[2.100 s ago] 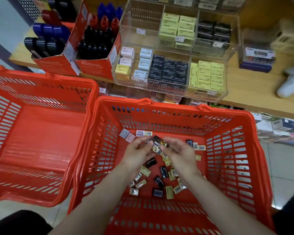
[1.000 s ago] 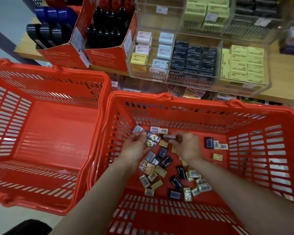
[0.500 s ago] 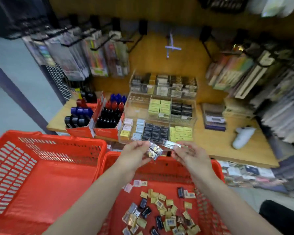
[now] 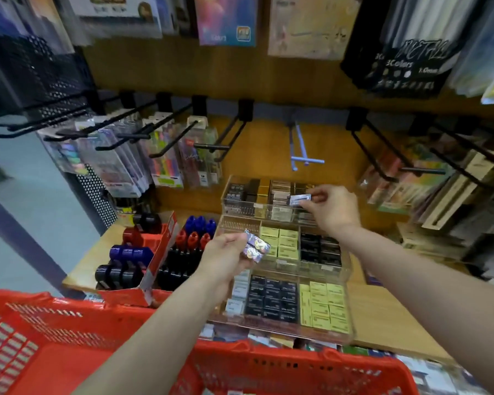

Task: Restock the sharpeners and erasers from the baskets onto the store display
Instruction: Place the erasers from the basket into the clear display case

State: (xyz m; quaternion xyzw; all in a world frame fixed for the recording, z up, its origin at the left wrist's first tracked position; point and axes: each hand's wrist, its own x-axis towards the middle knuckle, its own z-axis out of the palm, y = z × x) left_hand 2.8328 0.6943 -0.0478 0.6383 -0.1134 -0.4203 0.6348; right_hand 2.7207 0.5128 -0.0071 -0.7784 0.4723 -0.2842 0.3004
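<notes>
A clear tiered acrylic display (image 4: 351, 323) on the wooden shelf holds rows of black, yellow and pale boxed erasers. My right hand (image 4: 330, 208) pinches one small wrapped eraser (image 4: 299, 199) over the top tier's right compartments. Lower down, my left hand (image 4: 226, 252) grips a small stack of shiny wrapped erasers (image 4: 255, 248) in front of the middle tier. Two red baskets sit below: the right basket (image 4: 297, 363) under my arms and the left basket (image 4: 40, 323). Their contents are out of view.
Red cardboard boxes (image 4: 151, 269) of black, blue and red sharpeners stand left of the display. Black peg hooks (image 4: 166, 149) with hanging pen packs jut out above. Notebooks and packs (image 4: 454, 189) fill the right side. The wooden shelf (image 4: 382, 317) shows bare wood beside the display.
Both hands lifted out of the right basket with erasers. My right hand has moved up and forward to the top tier with one eraser, and my left hand rose with its stack.
</notes>
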